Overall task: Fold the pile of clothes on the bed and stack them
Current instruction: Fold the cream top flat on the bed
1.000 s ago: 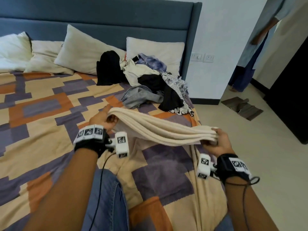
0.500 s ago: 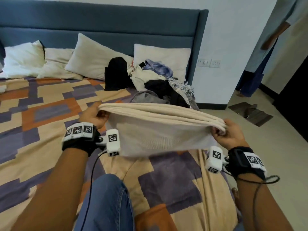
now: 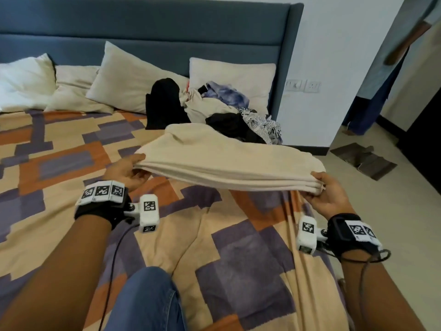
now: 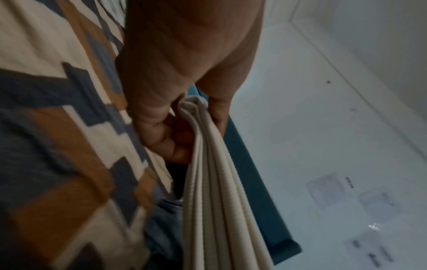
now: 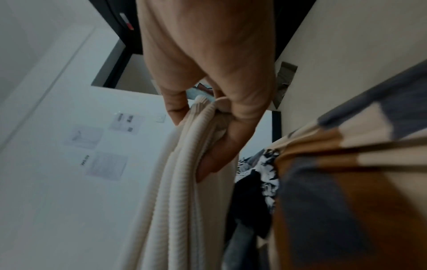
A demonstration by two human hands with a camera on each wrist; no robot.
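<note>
The cream ribbed knitted garment (image 3: pixel 229 161), folded in layers, hangs above the patchwork-covered bed (image 3: pixel 59 149), long axis from 9 to 3 o'clock. The left hand (image 3: pixel 126 172) and right hand (image 3: pixel 330 195) fingers pinch its ends. The unfolded clothes pile (image 3: pixel 214 108) lies at 12 o'clock before the blue headboard (image 3: pixel 167 27).

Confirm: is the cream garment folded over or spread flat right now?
Folded over. The cream garment shows several stacked layers along its near edge, pinched at each end by the left hand and right hand, above the bedspread.

Bare bedspread (image 3: pixel 59 223) leftward; clothes pile (image 3: pixel 214 108) ahead.
</note>
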